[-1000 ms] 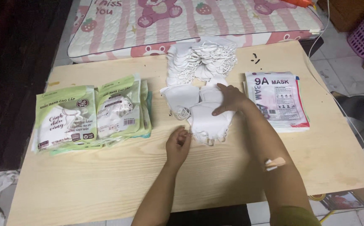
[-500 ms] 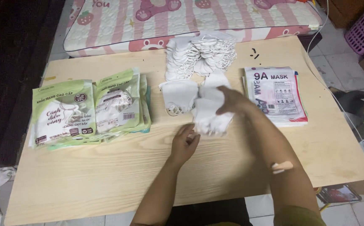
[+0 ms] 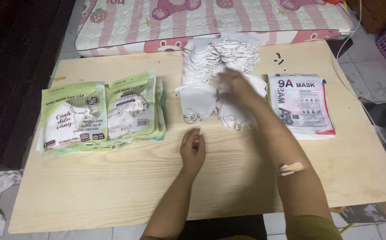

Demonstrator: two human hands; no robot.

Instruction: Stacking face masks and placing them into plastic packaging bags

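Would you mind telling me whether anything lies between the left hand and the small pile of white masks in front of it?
Nothing visible does. The left hand rests on bare wooden table, and only open tabletop separates it from the white masks just beyond. The right hand, blurred, already lies over the masks further right.

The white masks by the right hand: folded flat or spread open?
Folded flat: the white masks lie as flat halves overlapping in a stack, ear loops trailing at their edges.
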